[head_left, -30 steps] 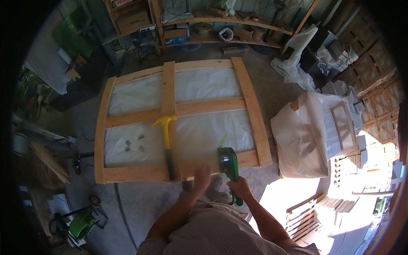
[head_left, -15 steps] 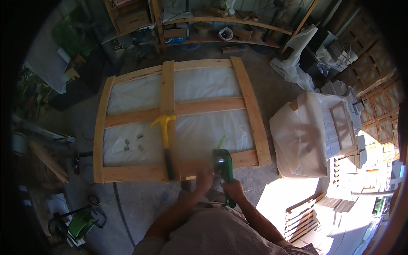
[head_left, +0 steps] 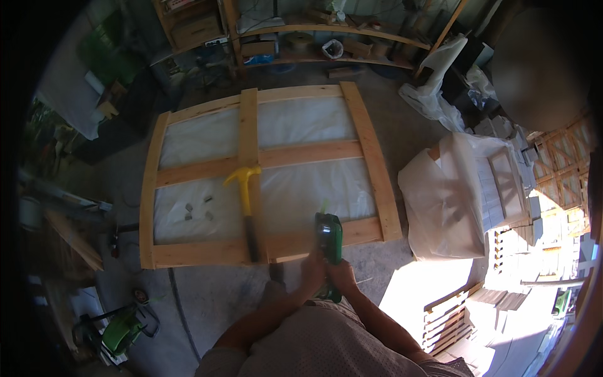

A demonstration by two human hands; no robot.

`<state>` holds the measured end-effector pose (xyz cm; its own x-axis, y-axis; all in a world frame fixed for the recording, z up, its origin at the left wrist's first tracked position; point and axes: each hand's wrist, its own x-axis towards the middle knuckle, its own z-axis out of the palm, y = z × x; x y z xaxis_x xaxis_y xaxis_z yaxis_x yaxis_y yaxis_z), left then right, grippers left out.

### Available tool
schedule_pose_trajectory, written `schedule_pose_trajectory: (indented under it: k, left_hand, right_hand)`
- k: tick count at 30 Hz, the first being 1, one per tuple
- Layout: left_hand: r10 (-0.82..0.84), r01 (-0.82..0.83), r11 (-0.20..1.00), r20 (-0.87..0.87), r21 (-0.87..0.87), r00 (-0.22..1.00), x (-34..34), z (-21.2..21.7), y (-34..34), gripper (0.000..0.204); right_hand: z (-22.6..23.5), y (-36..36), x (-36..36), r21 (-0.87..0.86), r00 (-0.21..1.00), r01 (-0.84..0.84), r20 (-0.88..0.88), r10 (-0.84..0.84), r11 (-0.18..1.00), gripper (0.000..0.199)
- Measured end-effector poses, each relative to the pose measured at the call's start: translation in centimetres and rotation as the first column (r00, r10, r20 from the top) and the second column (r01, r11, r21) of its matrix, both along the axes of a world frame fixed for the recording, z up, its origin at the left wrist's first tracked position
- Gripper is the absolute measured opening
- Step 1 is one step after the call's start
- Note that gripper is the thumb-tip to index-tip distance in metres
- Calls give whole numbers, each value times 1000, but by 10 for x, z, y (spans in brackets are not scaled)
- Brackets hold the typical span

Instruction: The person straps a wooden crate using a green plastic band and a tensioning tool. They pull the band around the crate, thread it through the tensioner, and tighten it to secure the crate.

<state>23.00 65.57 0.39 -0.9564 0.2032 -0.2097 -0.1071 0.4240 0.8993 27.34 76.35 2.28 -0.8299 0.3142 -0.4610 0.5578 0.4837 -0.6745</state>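
A green and black strapping tool [head_left: 333, 234] is held upright in front of my body, over the near edge of the wooden crate [head_left: 201, 254]. A bright green strip [head_left: 325, 205] shows at its far end. My right hand [head_left: 341, 276] is closed around the tool's near part. Close beside it, my left hand [head_left: 313, 271] is closed against the tool's left side, its fingers partly hidden and blurred. A hammer [head_left: 246, 204] with a yellow head and black grip lies along the crate's middle slat. Several small metal clips [head_left: 200, 208] rest on the white plastic sheeting [head_left: 201, 232] left of the hammer.
Plastic-wrapped stacked goods [head_left: 440, 201] stand right of the crate. Wooden shelving [head_left: 333, 28] with boxes runs along the back. A green wheeled cart [head_left: 121, 333] sits on the concrete floor at lower left. Pallets [head_left: 446, 314] lie at lower right, near bright sunlight.
The strapping tool has shifted slightly toward me. My left hand has moved right, against the tool. A dark rounded blur has appeared at upper right. The hammer and clips stay put.
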Motion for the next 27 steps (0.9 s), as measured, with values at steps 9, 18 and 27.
schedule_pose_trajectory:
  k: [9,18,27]
  left_hand:
    - [-47,46,999,-16,-24,999,-4,2,2,28]
    - [-204,204,979,-112,-11,972,0,-10,-5,17]
    - [-224,222,974,-94,-34,970,8,-42,-4,14]
  right_hand:
    - [10,-8,-2,-125,951,303,106,-291,945,47]
    - [-3,-3,0,-112,944,325,100,-314,939,43]
    - [6,-5,2,51,947,271,164,-276,961,51]
